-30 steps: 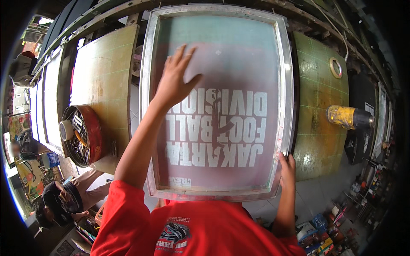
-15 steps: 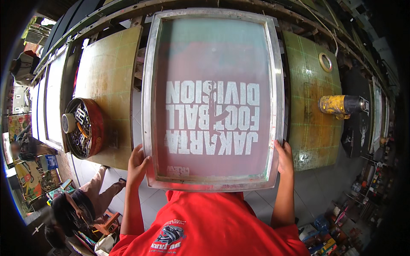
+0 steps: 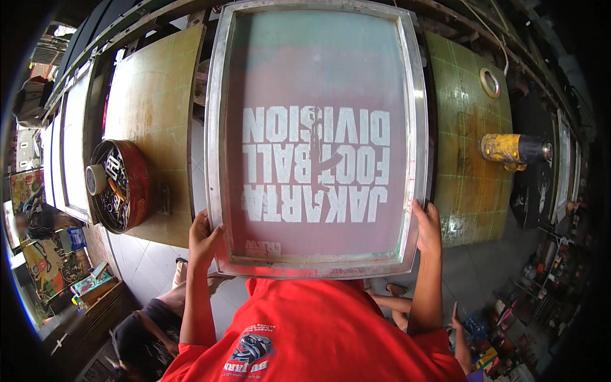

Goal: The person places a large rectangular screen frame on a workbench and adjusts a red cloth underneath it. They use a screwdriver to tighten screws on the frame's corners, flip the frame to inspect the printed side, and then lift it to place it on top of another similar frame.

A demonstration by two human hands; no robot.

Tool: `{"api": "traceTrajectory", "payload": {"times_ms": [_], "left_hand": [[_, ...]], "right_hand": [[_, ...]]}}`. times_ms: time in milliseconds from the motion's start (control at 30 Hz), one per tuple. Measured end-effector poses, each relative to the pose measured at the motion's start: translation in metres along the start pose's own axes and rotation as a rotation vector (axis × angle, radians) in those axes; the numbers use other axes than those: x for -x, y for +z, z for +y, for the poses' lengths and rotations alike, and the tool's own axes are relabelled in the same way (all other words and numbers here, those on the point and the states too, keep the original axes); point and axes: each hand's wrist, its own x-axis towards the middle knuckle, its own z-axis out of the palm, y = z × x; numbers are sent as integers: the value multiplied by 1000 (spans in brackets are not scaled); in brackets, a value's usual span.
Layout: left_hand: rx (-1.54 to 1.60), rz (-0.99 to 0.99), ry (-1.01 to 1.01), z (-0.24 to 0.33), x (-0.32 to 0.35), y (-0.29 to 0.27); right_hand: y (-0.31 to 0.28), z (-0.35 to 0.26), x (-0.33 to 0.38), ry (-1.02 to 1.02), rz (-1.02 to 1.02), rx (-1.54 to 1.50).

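Note:
A large screen-printing frame (image 3: 216,127) with a metal rim and pinkish mesh carrying a pale mirrored stencil of letters lies in front of me over the long work bench. My left hand (image 3: 202,237) grips its near left corner, fingers curled over the rim. My right hand (image 3: 426,224) holds the near right edge the same way. A red shirt (image 3: 305,331) lies under the frame's near edge and fills the lower middle of the view.
Green-yellow printing boards (image 3: 153,108) flank the frame on both sides. A round red tin of tools (image 3: 121,184) sits on the left board. A yellow heat gun (image 3: 512,149) and a tape roll (image 3: 489,82) lie on the right. A person crouches on the floor at lower left (image 3: 143,325).
My left hand came off the mesh, where it lay flat, and took hold of the frame's near left corner. The right hand stayed on the right edge.

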Motion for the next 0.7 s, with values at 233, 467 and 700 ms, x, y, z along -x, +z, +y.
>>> {"api": "traceTrajectory", "payload": {"times_ms": [233,467,700], "left_hand": [[-70,16,-2,3,-1,1],[-62,32,8,4,-1,3],[-92,8,53,-3,-4,0]], "right_hand": [[3,-3,2,4,8,-7],[4,-6,2,-10,24,23],[2,-1,2,-18,40,51]]}}
